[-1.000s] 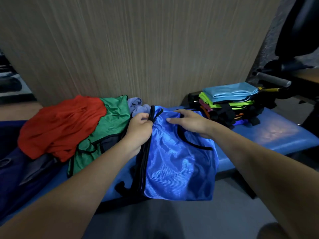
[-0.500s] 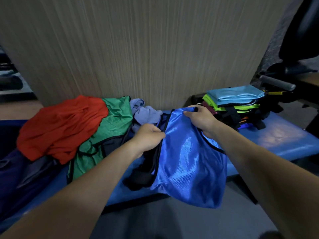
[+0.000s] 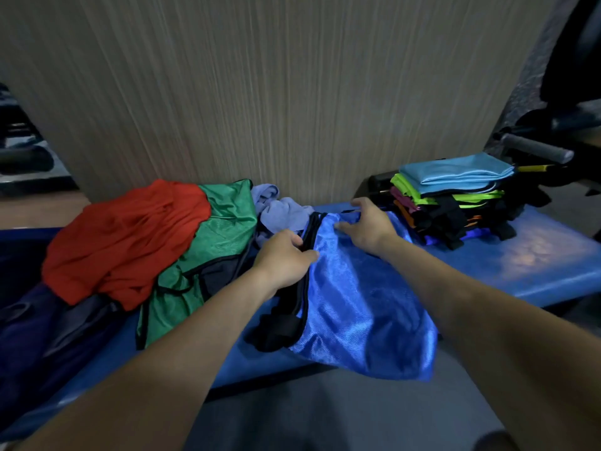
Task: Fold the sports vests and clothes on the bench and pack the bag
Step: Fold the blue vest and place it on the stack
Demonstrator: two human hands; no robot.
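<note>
Shiny blue mesh sports vest with black trim (image 3: 351, 297), held at its upper edge on the blue padded worktop (image 3: 536, 265).

My left hand (image 3: 283, 258) pinches the vest's black-trimmed edge; my right hand (image 3: 369, 222) lies on its far top corner, fingers seemingly curled over the fabric, though blur obscures the grip. The vest's lower part overhangs the worktop's front edge. Left: loose red garment (image 3: 126, 236), green mesh vest (image 3: 211, 249). Right: stack of folded coloured vests (image 3: 455, 196).

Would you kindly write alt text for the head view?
Both hands, left hand and right hand, hold a shiny blue vest on a blue bench, between unfolded clothes and a folded stack.
</note>
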